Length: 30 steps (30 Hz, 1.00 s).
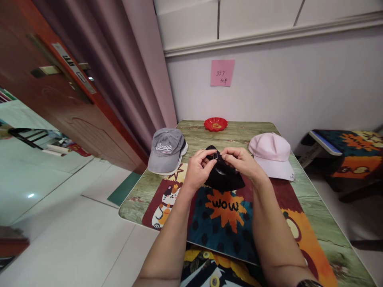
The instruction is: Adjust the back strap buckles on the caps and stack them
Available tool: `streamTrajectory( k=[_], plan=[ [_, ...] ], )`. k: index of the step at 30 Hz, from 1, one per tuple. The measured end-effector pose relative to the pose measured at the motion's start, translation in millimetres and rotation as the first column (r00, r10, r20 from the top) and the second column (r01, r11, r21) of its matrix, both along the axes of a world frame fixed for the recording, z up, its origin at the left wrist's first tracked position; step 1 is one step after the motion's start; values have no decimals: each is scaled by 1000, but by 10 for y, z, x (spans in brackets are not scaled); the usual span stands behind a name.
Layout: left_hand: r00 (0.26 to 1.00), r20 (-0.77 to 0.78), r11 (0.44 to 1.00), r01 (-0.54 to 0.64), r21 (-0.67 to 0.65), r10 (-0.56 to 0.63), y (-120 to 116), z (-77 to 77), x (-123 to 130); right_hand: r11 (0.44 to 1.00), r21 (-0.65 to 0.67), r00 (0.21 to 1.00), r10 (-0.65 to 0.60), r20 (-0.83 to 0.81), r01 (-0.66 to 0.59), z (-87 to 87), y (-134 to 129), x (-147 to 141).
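Observation:
A black cap (pixel 225 180) is held just above the patterned mat, in the middle of the table. My left hand (pixel 198 166) pinches the cap's strap beside a small metal buckle (pixel 215 156). On the other side of the buckle, the fingers of my right hand (pixel 241 160) are closed on the same cap's strap. To the left sits a grey cap (pixel 166 150) with white lettering, on top of a white one (pixel 184 150). A pale pink cap (pixel 271 153) rests to the right, near my right hand.
A red scalloped dish (pixel 216 124) stands at the back of the table (pixel 134 199). The mat (pixel 206 223) shows a cat and "WOW". A pink note (pixel 222 73) is on the wall. A wooden door (pixel 89 119) and curtain are at left, another covered table (pixel 356 151) at right.

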<state>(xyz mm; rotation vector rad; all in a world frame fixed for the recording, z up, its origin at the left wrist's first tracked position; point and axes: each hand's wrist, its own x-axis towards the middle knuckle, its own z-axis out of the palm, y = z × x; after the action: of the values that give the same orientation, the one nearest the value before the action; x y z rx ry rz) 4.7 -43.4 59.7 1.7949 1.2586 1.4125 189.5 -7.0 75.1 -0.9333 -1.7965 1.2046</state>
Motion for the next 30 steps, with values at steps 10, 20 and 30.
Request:
streamTrajectory(
  k=[10, 20, 30],
  plan=[
    [996, -88, 1000, -19, 17, 21, -10, 9, 1, 997, 65, 999, -40, 26, 38, -64, 38, -15],
    [991, -129, 998, -23, 50, 29, -45, 30, 8, 998, 53, 998, -42, -54, 45, -61, 12, -53],
    [980, -189, 995, -52, 87, 68, -39, 36, 12, 999, 8, 987, -48, -155, 49, -128, 62, -110]
  ],
)
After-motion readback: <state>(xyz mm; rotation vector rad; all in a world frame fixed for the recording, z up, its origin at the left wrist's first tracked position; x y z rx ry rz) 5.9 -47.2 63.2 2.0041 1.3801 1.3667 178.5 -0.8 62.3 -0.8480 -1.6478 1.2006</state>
